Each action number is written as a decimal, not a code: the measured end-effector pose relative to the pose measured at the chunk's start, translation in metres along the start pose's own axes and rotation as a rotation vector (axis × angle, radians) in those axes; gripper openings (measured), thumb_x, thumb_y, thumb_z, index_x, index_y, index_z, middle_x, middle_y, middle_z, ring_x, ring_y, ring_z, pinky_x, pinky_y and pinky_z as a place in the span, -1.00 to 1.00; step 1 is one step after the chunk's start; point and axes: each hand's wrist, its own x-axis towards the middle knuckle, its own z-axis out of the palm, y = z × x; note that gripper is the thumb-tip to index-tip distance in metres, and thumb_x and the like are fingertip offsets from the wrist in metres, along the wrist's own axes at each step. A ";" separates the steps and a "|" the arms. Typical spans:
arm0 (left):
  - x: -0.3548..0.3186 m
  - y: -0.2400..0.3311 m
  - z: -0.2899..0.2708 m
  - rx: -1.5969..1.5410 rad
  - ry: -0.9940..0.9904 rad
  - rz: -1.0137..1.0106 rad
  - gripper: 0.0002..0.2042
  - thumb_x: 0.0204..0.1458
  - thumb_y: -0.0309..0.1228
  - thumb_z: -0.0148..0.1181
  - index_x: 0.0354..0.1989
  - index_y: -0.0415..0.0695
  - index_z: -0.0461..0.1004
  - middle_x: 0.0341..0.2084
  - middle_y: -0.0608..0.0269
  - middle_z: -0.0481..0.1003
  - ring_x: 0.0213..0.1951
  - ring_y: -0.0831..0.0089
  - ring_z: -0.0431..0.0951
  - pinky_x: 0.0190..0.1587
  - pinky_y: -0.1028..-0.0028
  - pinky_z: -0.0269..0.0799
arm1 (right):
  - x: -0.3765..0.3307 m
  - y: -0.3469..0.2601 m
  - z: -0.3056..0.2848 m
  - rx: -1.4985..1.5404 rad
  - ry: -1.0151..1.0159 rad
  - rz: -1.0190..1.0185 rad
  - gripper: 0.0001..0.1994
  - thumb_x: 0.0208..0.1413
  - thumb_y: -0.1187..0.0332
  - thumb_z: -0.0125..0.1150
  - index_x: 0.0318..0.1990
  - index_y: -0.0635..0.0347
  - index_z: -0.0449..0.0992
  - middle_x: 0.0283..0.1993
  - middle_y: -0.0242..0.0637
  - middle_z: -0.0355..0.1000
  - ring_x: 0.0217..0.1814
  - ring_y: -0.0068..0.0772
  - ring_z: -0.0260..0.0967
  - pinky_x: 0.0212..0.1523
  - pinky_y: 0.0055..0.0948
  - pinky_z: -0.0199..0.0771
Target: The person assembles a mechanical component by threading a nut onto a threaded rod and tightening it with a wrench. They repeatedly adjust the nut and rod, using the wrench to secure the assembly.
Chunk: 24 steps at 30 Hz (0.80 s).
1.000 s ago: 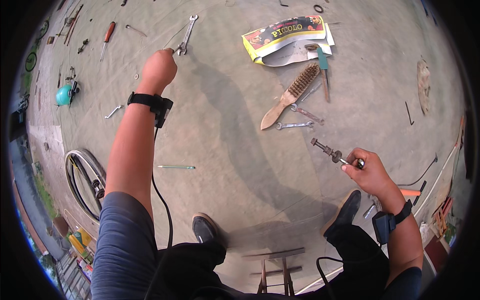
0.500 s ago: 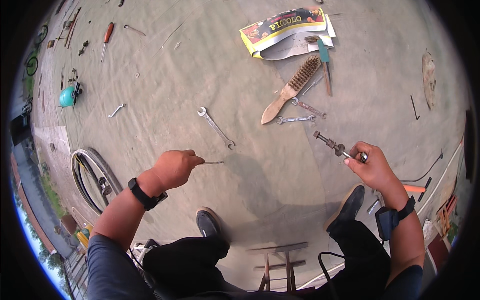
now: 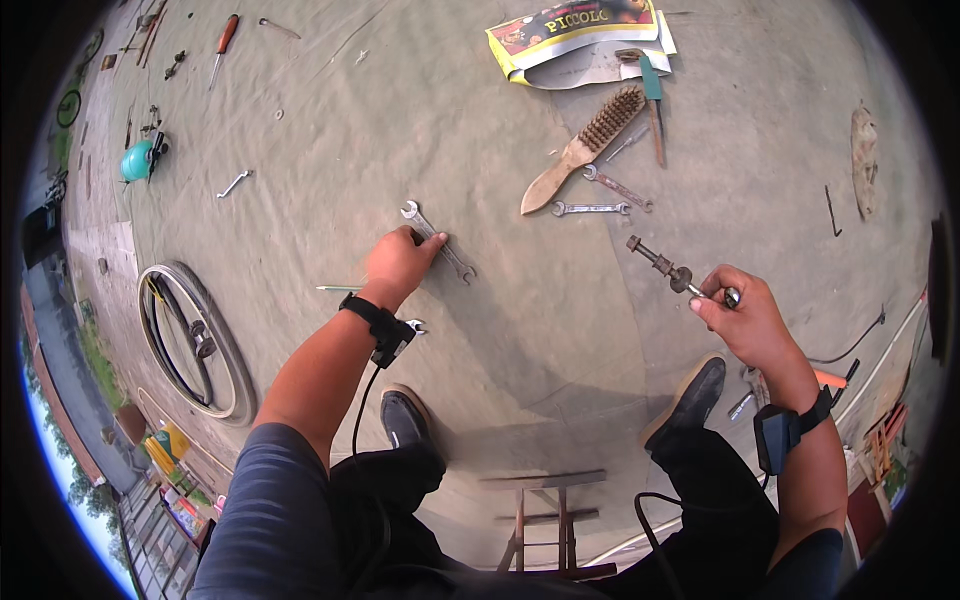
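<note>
I have the left hand (image 3: pixel 398 264) just left of the frame's centre, thumb and fingers closed together on the shank of a double-ended wrench (image 3: pixel 459 262), whose two heads stick out above and below the grip. I can't tell whether the wrench is clear of the sheet (image 3: pixel 540 300). Right of centre, the right hand (image 3: pixel 742 312) is clamped around one end of a threaded rod (image 3: pixel 661 262), its nut-laden length pointing to the upper left; a shiny end shows past the fingers.

Between the hands I get my widest room, a broad stretch of sheet partly in shadow. Above the rod, my margin narrows: a silver wrench (image 3: pixel 591 209), a rusty wrench (image 3: pixel 618 187) and a wire brush (image 3: pixel 586 150) lie close together, below a torn bag (image 3: pixel 580 40) at the top edge. Near the left wrist, I watch a pencil (image 3: pixel 336 288) on one side and another wrench (image 3: pixel 416 327) partly hidden by the wristband. A wheel (image 3: pixel 241 385) bounds my left side. At the bottom, the two shoes (image 3: pixel 408 420) and a wooden stool (image 3: pixel 543 479) set my lower limit; the right shoe sits just left of the right forearm.
</note>
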 end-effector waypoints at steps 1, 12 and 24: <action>-0.002 0.007 0.004 0.008 0.030 -0.012 -0.50 0.10 0.05 0.29 -0.26 -0.27 0.57 -0.35 -0.03 0.64 -0.24 0.02 0.66 -0.16 0.16 0.54 | -0.001 -0.003 0.001 0.013 -0.001 -0.001 -0.84 0.14 0.44 0.35 -0.37 0.27 0.46 -0.53 -0.51 0.26 -0.47 -0.68 0.12 -0.45 -0.54 0.20; -0.033 0.013 0.026 -0.632 -0.031 0.037 -0.73 0.14 -0.28 0.36 -0.24 -0.23 0.46 -0.40 0.16 0.58 -0.35 0.36 0.61 -0.30 0.33 0.53 | -0.025 -0.029 0.003 0.058 -0.027 -0.106 -0.83 0.19 0.38 0.36 -0.28 0.26 0.48 -0.49 -0.50 0.33 -0.45 -0.68 0.27 -0.44 -0.56 0.28; -0.199 0.065 -0.115 -1.304 -0.275 0.417 -0.72 0.29 -0.52 0.05 0.13 -0.33 0.46 -0.23 0.18 0.56 -0.15 0.35 0.64 -0.11 0.43 0.56 | -0.130 -0.112 -0.004 0.193 0.044 -0.392 -0.80 0.12 0.35 0.43 -0.32 0.27 0.53 -0.48 -0.48 0.37 -0.46 -0.66 0.31 -0.40 -0.57 0.30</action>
